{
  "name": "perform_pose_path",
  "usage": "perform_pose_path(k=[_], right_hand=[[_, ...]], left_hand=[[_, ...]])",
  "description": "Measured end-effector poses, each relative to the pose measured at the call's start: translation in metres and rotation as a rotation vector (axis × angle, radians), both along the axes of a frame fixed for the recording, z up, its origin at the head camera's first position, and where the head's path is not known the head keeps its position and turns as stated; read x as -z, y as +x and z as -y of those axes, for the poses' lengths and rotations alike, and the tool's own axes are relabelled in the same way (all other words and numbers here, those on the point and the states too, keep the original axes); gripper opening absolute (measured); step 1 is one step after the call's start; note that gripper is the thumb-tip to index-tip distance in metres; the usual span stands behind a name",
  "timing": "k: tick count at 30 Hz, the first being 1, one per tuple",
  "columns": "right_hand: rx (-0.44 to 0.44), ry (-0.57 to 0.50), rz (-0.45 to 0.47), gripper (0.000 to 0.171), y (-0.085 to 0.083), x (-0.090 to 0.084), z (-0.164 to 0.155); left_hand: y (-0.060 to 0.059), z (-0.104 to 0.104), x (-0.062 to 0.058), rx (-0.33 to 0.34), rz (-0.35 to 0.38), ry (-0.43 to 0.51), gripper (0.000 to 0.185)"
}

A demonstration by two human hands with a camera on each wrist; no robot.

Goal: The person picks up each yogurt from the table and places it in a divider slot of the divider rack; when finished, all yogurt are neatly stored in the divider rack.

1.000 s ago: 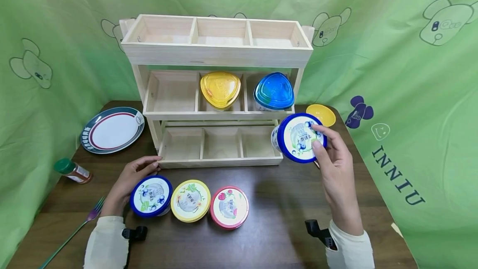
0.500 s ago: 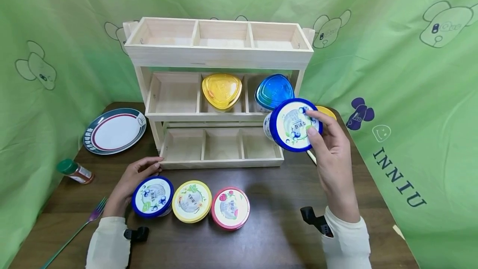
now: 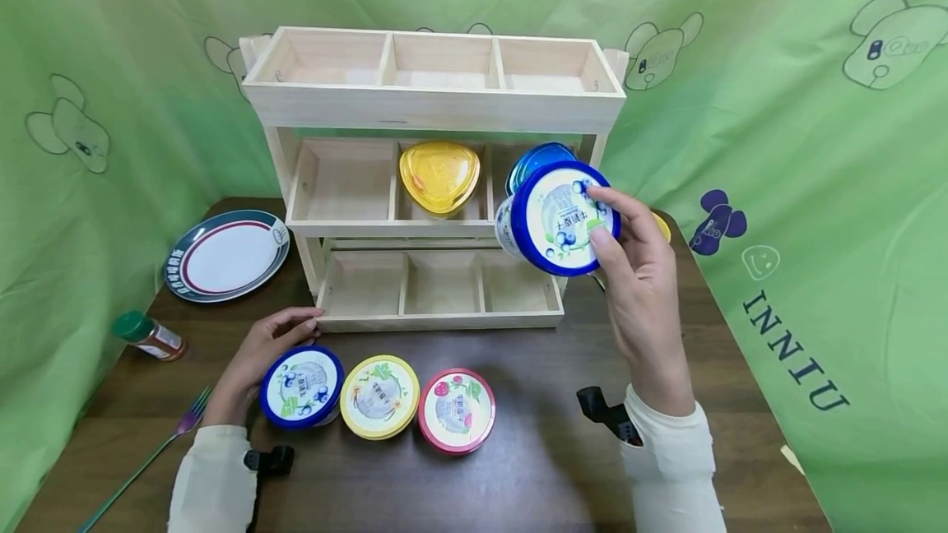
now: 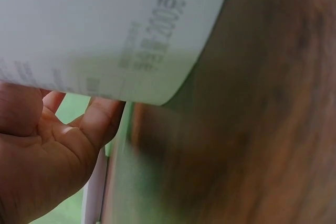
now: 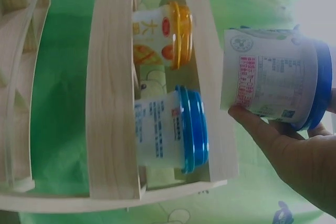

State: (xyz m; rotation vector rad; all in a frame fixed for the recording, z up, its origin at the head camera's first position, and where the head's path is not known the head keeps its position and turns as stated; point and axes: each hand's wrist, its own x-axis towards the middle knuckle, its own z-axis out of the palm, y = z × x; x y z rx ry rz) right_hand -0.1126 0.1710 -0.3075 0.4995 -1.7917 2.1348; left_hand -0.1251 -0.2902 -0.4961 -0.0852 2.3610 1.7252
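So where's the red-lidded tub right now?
In the head view, the red-lidded tub sits on the table, right of the yellow-lidded tub, in front of the wooden rack.

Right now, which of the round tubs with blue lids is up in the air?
The blue-lidded tub that the right hand holds, tilted, in front of the wooden rack. The other blue-lidded tub stands on the table by the left hand.

blue-lidded cup [image 3: 557, 218] raised, moved leftward
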Motion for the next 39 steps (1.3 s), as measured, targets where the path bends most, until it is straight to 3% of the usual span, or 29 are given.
perform_pose_path(k=[7,23,39], right_hand=[[-0.005,-0.014,-0.033,0.038,-0.011,-0.005,0.012],[-0.062,-0.047,-0.130,0.039,-0.037,-0.011,0.042],[-0.140,0.038,-0.162,0.042,-0.049,-0.012,0.090]], left_hand=[[-0.001,0.001,0.001,-0.004,0.028,-0.013,0.044],[0.000,0.000,0.001,-0.001,0.018,-0.015,0.044],[0.000,0.000,0.001,-0.007,0.022,0.001,0.044]])
